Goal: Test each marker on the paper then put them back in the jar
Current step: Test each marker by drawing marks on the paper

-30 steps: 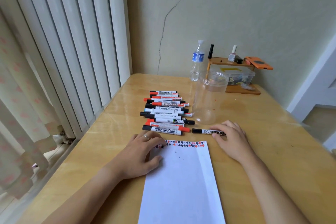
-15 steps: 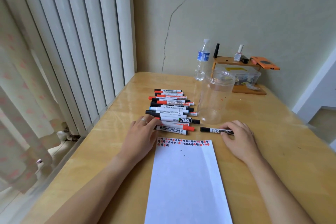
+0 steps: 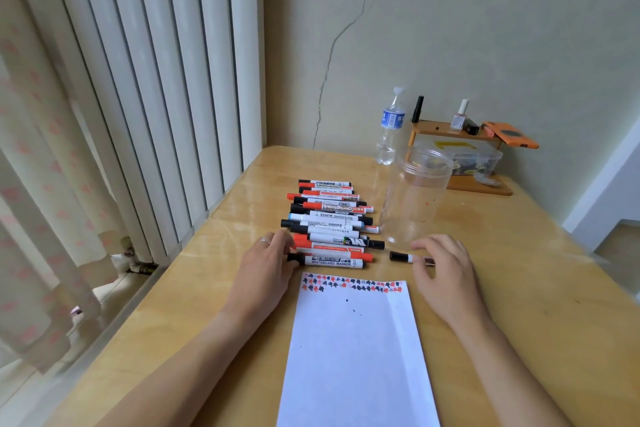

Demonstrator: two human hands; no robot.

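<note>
so far the jar [image 3: 414, 198] stands empty and upright on the table [image 3: 519, 270], just behind the right hand [image 3: 445, 274], while a stacked row of markers [image 3: 330, 222], all capped, lies to its left. the paper [image 3: 356, 350] in front of the person carries a band of red and black test marks [image 3: 349, 284] along its far edge and a few stray dots below, so some testing looks done, yet nothing has gone into the jar; judging from that, the putting-back part is wholly ahead, and i cannot tell which markers have been tried. the right hand's grip is narrow, fingertips curled over the white barrel of a lone black-capped marker [image 3: 401, 257] that lies flat between the paper and the jar; whether it is pinched or only touched is unclear. the left hand [image 3: 266, 263] rests loosely open on the table, its fingers at the cap ends of the nearest markers in the row, gripping nothing that can be seen. most of the work appears left.
</note>
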